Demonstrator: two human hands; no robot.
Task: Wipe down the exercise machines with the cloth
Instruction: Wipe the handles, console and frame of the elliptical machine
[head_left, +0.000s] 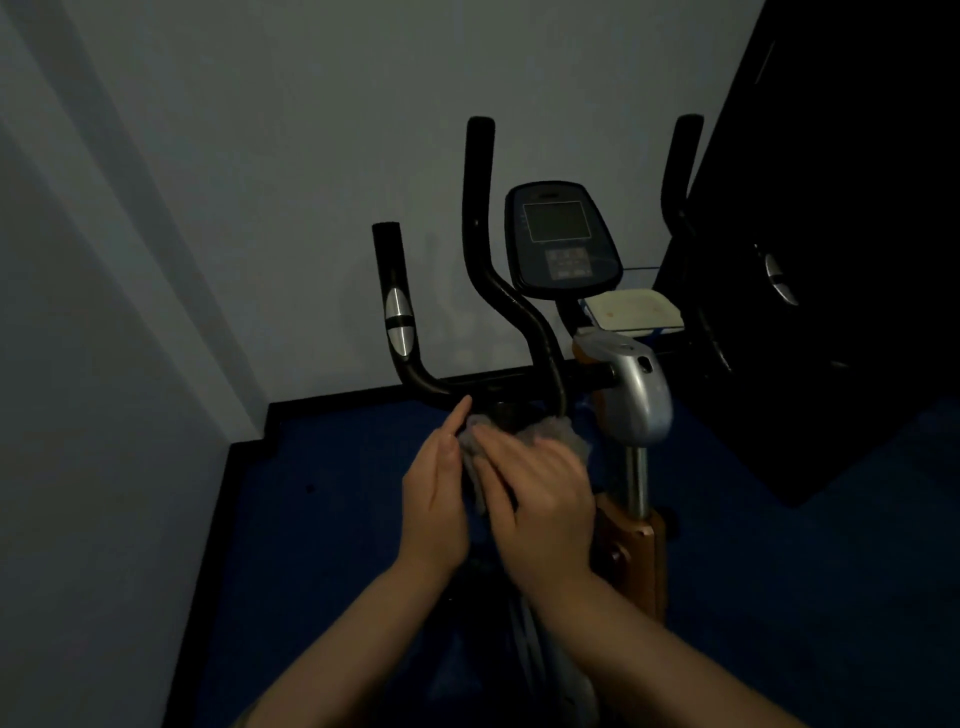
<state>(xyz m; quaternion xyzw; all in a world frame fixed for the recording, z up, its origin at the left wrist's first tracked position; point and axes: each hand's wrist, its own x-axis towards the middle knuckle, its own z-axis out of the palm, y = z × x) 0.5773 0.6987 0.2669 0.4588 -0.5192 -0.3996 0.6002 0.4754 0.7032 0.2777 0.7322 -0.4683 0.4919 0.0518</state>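
1. Looking through the head cam, it's pretty dim, but I've got an exercise bike (631, 395) parked in the corner of a room with blue flooring (332, 519).
2. Both hands are low in the middle, bunched together on a grey cloth (550, 434) that sits right at the base of the black handlebar (483, 249), just under the crossbar.
3. Right hand (540, 499) lies flat on top of the cloth, fingers straight and pressing down on it.
4. Left hand (434, 499) is edge-on beside it, fingers straight and close together, touching the cloth's left side, index tip up near the bar.
5. Up behind them sits the console (563, 239), screen dark, and to its right a pale tray (631, 310).
6. Far right is a big black panel (841, 260); can't tell what it is.
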